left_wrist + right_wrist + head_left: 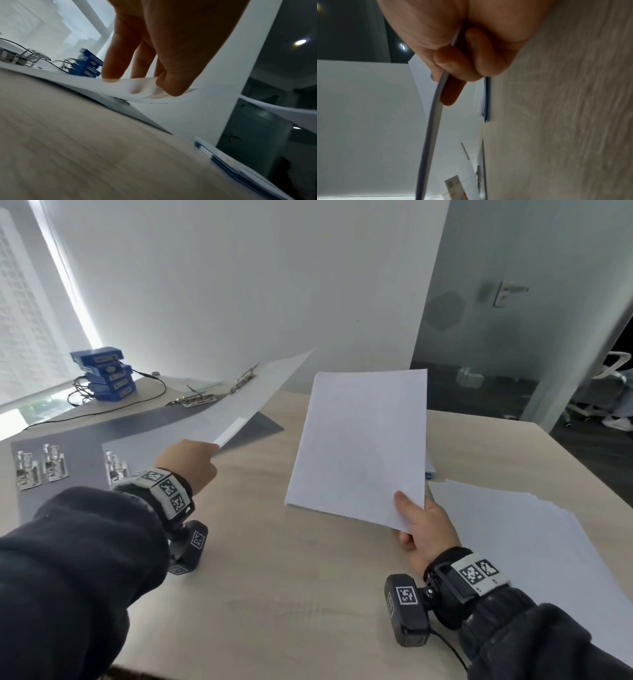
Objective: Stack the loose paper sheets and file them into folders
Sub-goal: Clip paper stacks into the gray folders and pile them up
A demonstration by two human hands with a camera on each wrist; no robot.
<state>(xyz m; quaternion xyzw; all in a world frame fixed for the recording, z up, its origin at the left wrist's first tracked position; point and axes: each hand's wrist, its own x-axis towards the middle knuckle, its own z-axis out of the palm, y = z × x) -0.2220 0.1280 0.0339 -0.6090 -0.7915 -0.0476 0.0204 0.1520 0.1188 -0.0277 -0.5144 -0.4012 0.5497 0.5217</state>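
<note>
While pinched at its near corner by right hand (423, 527), sheaf of sheets (359, 446) tilted above pale wood table (291, 594). At ten o'clock, folder cover (219, 409) lifted, gripped by left hand (190, 462); white label unreadable. Beyond, blue boxes (104, 378), white wall, glass door.

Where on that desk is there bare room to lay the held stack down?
Bare wood lies on the table between the two wrists, bordered left by the open folder and right by loose sheets. The far left, by the blue boxes, is crowded.
</note>
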